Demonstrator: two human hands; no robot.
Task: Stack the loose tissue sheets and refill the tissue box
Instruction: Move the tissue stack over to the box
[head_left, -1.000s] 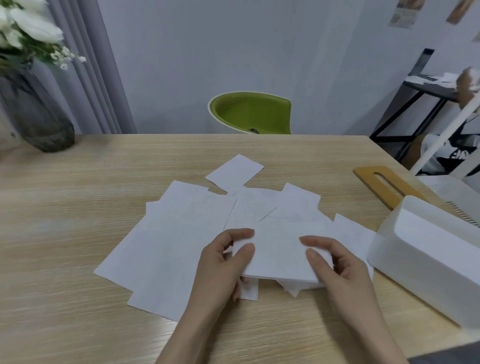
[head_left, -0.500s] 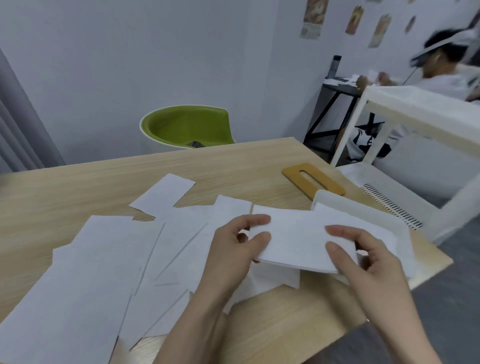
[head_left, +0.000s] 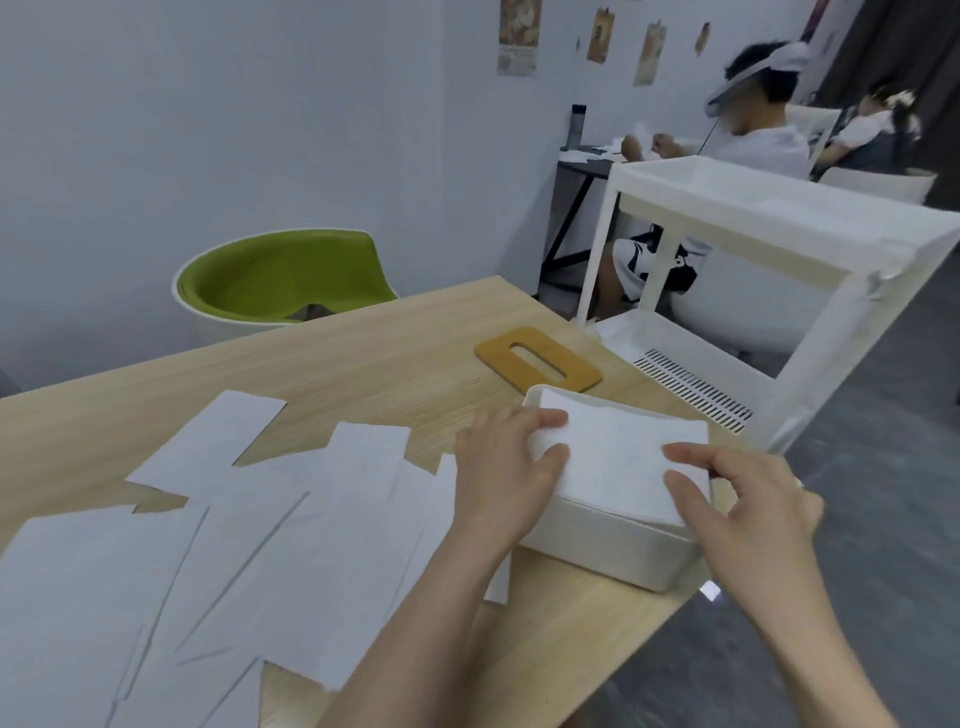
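Note:
A white stack of tissue sheets lies in the top of the open white tissue box at the table's right edge. My left hand holds the stack's left end, thumb and fingers on it. My right hand pinches its right end. Several loose tissue sheets lie spread flat over the wooden table to the left. The box's wooden lid, with a slot in it, lies flat behind the box.
A green chair stands at the table's far side. A white shelf cart stands right of the table, close to the box. Two people sit at a desk further back. Grey floor lies beyond the table's right edge.
Both hands carried the tissue stack to the right, from above the loose sheets down into the open box. The view swung right with them.

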